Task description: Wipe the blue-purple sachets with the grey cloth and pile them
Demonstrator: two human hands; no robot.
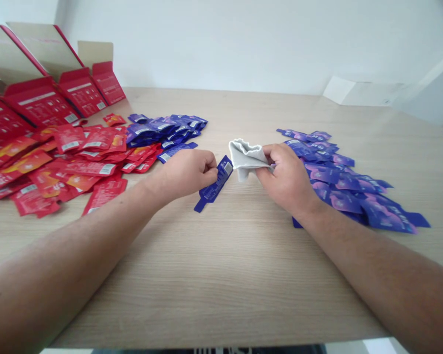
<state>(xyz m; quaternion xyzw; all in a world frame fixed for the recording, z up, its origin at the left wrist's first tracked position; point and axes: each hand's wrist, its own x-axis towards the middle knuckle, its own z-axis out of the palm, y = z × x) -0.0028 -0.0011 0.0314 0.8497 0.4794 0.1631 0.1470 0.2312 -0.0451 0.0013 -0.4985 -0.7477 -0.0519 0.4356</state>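
Observation:
My right hand [286, 174] pinches a folded grey-white cloth [249, 156] between thumb and fingers, above the middle of the table. To its left, my left hand [192, 172] is closed, thumb against the curled fingers. A dark blue sachet [216, 186] with a narrow neck and a white barcode label lies aslant just under those fingers. Whether the left fingertips grip its edge or anything else cannot be made out. Beside my right hand spreads a pile of blue and purple sachets [339, 182]. Beyond my left hand is another blue sachet pile [162, 129], label sides up.
Many red and orange sachets [70, 162] are heaped at the left. Behind them stand open red cartons [83, 91] with raised flaps. A white box [358, 91] lies at the back right by the wall. The wooden table's [221, 285] front edge runs along the bottom.

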